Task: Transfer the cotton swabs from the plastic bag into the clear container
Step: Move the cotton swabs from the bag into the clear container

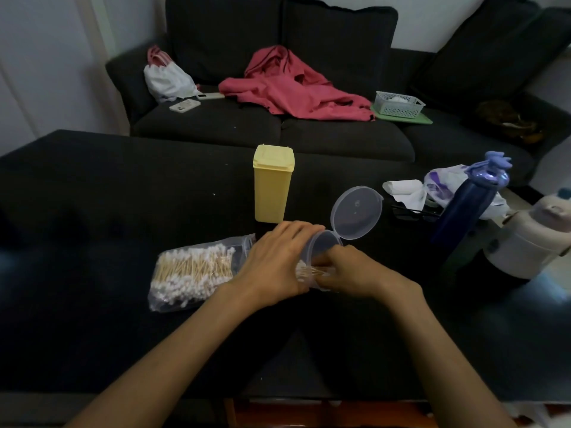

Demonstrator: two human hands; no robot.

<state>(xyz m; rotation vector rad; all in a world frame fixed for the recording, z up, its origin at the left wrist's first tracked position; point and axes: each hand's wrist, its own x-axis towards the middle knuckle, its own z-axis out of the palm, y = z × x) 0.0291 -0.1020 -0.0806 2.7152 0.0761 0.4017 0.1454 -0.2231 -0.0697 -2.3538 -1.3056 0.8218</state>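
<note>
Nearest the camera, both forearms reach in over the dark table (92, 211). The left hand (275, 261) lies over the side of the clear container (321, 251), fingers curled round it to hold it tilted. The right hand (349, 270) is at its lower part, fingers bent close together on a small bunch of cotton swabs (309, 271) seen through the wall — whether they pinch the swabs or the container itself I cannot tell. Only that handful appears to be inside so far.

Just left of the hands lies the plastic bag (191, 273), flat and packed with swabs — so most of the transfer seems left to do. The container's hinged lid (357, 213) stands open behind it. Farther back a closed yellow box (272, 186) stands upright.
</note>
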